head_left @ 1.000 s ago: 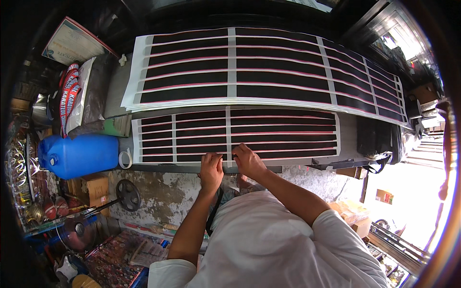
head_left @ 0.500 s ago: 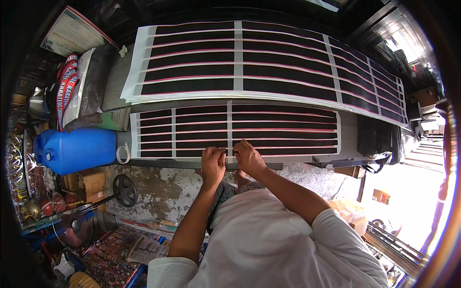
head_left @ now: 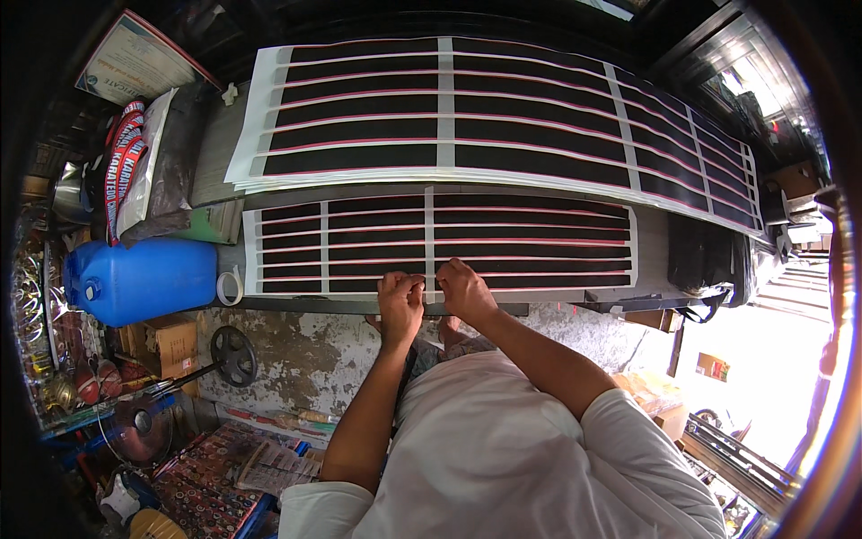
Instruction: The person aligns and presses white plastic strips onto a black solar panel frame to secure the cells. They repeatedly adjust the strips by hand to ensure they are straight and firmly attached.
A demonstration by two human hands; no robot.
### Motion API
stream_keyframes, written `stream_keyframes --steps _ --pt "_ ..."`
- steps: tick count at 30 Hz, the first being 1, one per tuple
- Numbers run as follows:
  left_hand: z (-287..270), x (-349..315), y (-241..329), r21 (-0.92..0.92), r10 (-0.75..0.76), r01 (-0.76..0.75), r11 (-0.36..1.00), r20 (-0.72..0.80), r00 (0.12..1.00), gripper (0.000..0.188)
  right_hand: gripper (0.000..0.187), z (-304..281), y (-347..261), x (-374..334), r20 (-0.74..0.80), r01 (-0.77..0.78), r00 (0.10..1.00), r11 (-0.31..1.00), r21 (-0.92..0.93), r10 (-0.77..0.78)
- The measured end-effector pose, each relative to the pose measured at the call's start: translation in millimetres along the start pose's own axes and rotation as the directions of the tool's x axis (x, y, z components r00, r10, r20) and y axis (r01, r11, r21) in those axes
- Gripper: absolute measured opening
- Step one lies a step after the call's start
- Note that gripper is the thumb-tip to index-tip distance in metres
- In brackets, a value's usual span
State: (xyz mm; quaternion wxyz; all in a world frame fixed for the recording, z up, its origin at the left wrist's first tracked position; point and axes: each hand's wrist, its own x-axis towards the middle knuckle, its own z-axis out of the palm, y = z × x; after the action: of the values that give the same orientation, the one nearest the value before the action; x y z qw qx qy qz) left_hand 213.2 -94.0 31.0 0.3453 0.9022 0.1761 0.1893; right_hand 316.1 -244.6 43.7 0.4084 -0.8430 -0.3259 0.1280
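Note:
A white sheet with black bands and thin red lines [head_left: 530, 241] lies on the narrow table in front of me. Pale grey strips cross it from far to near. At its near edge my left hand [head_left: 400, 301] has thumb and fingertips pinched together, just left of one grey strip [head_left: 429, 235]. My right hand [head_left: 467, 295] is right of that strip, its fingers curled and closed at the same edge. What lies between the fingertips of either hand is too small to make out. Beyond, a stack of larger banded sheets [head_left: 525, 121] rests on a surface.
A blue jerrycan [head_left: 148, 278] stands at the left, beside a white tape roll [head_left: 230, 287]. Behind it are a red lettered ribbon [head_left: 126, 171] and a framed certificate [head_left: 142, 61]. A black bag [head_left: 709, 260] sits at the table's right end. Below left is a black handwheel [head_left: 233, 356].
My left forearm has shifted slightly to the right. Both hands stay closed at the near edge of the sheet, and the sheets lie as before.

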Motion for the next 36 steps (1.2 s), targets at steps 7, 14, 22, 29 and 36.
stream_keyframes --steps 7,14,22,29,36 --pt "5 2 1 -0.038 -0.074 0.073 0.997 -0.017 0.997 0.016 0.01 -2 -2 1 -0.025 -0.012 1.0 0.999 0.04 0.013" --pt "4 3 -1 -0.021 -0.048 0.048 0.999 -0.014 0.999 0.015 0.011 0 2 2 0.0 0.006 1.0 1.0 -0.007 -0.006" --pt "6 3 -4 -0.044 -0.047 0.047 0.998 -0.009 0.999 0.016 0.011 2 4 0 0.0 -0.014 1.0 1.0 -0.004 0.014" --pt "2 5 4 -0.056 -0.122 0.122 0.991 -0.009 0.992 0.014 0.012 -1 -8 7 -0.074 -0.07 0.995 0.997 -0.014 0.068" --pt "8 6 3 -0.021 -0.075 0.074 0.997 -0.046 0.996 0.013 0.01 1 -11 5 -0.04 -0.156 0.987 0.988 -0.001 0.155"
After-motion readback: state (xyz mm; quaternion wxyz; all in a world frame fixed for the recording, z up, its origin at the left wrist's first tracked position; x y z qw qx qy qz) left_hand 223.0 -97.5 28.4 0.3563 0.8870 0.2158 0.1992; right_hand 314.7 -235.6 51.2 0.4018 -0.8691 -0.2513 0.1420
